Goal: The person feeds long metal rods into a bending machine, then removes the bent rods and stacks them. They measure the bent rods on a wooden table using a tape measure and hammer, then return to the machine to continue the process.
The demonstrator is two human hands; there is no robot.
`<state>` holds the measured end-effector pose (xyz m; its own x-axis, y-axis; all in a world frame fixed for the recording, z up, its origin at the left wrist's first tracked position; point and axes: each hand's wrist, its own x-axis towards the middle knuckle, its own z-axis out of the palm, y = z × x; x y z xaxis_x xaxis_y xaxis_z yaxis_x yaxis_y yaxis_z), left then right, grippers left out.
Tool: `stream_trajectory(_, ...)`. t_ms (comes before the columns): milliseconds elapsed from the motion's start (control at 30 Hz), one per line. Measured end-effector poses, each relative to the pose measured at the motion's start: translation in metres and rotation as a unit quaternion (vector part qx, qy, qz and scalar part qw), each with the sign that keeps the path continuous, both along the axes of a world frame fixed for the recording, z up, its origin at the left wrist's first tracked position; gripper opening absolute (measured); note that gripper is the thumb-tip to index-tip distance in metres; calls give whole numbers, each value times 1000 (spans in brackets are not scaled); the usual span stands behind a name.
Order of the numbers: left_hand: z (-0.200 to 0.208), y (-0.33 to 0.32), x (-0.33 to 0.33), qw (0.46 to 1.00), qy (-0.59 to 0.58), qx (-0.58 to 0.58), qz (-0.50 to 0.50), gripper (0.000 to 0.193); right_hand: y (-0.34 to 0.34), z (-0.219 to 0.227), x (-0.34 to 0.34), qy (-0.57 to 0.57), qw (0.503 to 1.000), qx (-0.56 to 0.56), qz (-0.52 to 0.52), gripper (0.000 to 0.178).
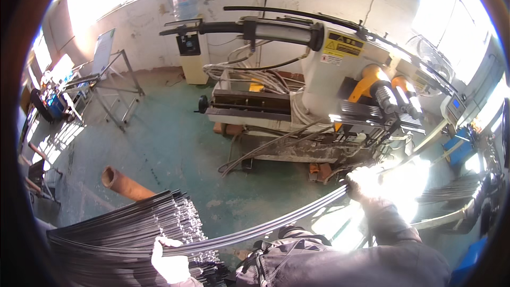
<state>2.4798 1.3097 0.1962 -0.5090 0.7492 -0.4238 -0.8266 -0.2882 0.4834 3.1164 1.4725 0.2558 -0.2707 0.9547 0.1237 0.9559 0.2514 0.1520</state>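
Note:
A few long, thin grey metal rods [276, 224] run from lower left up to the right, looking bowed in this view. My left hand [171, 264], in a pale glove, is closed around them at the edge of a stack, thumb on the upper side. My right hand [362, 185] grips the same rods farther right, near the machine; strong sunlight washes out part of it. The large stack of dark metal rods [122, 228] lies at lower left, its cut ends facing right. The held rods' left ends blend into that stack.
Ahead stands a big machine [324, 69] with orange-and-silver cylinders [380, 90] and cables. A rusty pipe [127, 183] lies behind the stack. At far left is a metal frame stand [106, 82]. More rods [446, 194] rest on a rack at right, near a control box [453, 109].

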Motion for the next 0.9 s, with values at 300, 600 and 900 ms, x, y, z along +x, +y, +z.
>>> stream_trajectory(300, 115, 134, 120, 974, 198, 104, -46, 20, 40, -94, 287, 741, 582, 166, -291, 34)
stream_trajectory(600, 119, 287, 326, 918, 147, 197, -310, 19, 81, -64, 161, 980, 138, -24, -140, 25)
stream_trajectory(900, 113, 402, 268, 906, 236, 200, -290, 29, 116, -69, 318, 929, 244, 168, -223, 28)
